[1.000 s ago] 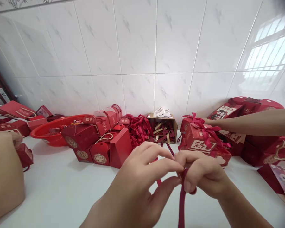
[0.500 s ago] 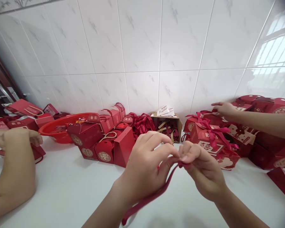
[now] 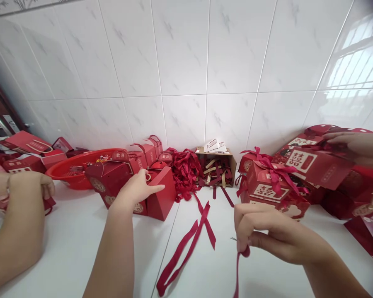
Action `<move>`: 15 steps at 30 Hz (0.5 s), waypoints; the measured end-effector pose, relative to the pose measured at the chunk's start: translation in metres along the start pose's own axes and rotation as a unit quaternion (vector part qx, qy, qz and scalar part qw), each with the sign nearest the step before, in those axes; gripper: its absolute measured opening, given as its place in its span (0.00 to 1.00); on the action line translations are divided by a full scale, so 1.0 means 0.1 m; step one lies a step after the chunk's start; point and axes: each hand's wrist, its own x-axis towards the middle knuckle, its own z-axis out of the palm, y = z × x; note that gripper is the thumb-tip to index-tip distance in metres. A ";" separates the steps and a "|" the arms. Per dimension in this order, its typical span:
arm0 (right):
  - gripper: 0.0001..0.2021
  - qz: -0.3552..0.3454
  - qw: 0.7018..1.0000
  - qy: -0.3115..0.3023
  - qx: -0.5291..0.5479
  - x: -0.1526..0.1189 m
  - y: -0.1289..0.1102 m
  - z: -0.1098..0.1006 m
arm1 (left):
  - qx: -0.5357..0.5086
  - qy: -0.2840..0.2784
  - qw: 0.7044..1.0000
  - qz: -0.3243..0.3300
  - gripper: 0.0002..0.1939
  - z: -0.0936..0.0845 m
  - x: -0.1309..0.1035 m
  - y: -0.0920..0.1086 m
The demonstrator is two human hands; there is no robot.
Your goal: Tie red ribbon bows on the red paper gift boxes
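My left hand (image 3: 137, 189) is over the red gift boxes at centre left, thumb and forefinger spread. It is at the rope handle of a box with a gold round emblem, beside a plain-sided red box (image 3: 162, 194); some of its fingers are hidden. My right hand (image 3: 267, 231) is closed above the white table, pinching a dark red strap (image 3: 237, 275). The strap hangs down from the fingertips, and thin prongs stick out beside them. Between my hands a long red ribbon (image 3: 182, 252) lies folded on the table.
A heap of red ribbon (image 3: 186, 171) lies beside an open carton (image 3: 233, 165) of red and gold straps. An orange-red basin (image 3: 65, 181) stands left. A bow-tied box (image 3: 261, 182) is at right. Co-workers' hands handle boxes at far left (image 3: 25, 186) and far right (image 3: 360, 145).
My hands have come apart: the left has moved left to the boxes, the right keeps the strap. The co-worker's hand at right has pulled back, now with a red box.
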 end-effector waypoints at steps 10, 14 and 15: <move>0.08 0.104 0.988 0.098 -0.053 0.02 0.29 0.03 | -0.221 -0.022 0.972 0.080 0.30 0.06 -0.09 0.28; 0.07 0.117 0.966 0.219 -0.075 0.09 0.40 0.13 | -0.357 -0.129 0.910 0.166 0.37 0.13 -0.34 0.61; 0.07 0.112 0.960 0.245 -0.072 0.10 0.41 0.15 | -0.384 -0.149 0.893 0.181 0.39 0.16 -0.40 0.69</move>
